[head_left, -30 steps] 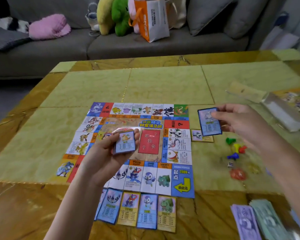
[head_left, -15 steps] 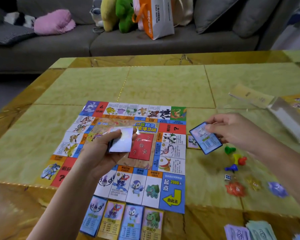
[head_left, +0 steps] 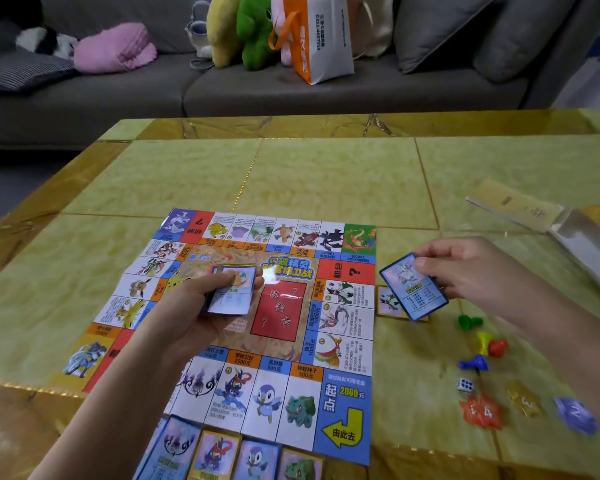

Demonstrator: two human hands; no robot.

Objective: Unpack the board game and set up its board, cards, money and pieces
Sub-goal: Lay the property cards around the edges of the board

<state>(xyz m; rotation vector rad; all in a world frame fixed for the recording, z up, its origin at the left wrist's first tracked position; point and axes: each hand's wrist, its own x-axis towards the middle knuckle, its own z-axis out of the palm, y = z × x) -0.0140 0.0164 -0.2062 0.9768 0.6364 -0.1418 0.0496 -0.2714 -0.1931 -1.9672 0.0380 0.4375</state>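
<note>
The paper game board [head_left: 347,341] lies flat on the table. Above its middle my left hand [head_left: 201,306] grips a stack of cards [head_left: 232,289], face up. My right hand [head_left: 465,271] pinches a single blue-edged card [head_left: 413,289] just off the board's right edge, tilted, low over a yellow-edged card [head_left: 388,303] lying on the table. Several cards [head_left: 222,452] lie in a row along the board's near edge. Right of the board are green [head_left: 468,321], yellow [head_left: 483,341], red [head_left: 497,347] and blue [head_left: 474,363] pawns and a white die [head_left: 465,385].
Star-shaped tokens, orange [head_left: 482,412], yellow [head_left: 525,403] and purple [head_left: 575,415], lie near the die. A clear wrapper and a box [head_left: 589,244] sit at the table's far right. A grey sofa [head_left: 291,88] with cushions, plush toys and a bag stands behind the table.
My right hand has carried the single card down and left, toward the table beside the board. The view has shifted, so the money at the near right is out of frame.
</note>
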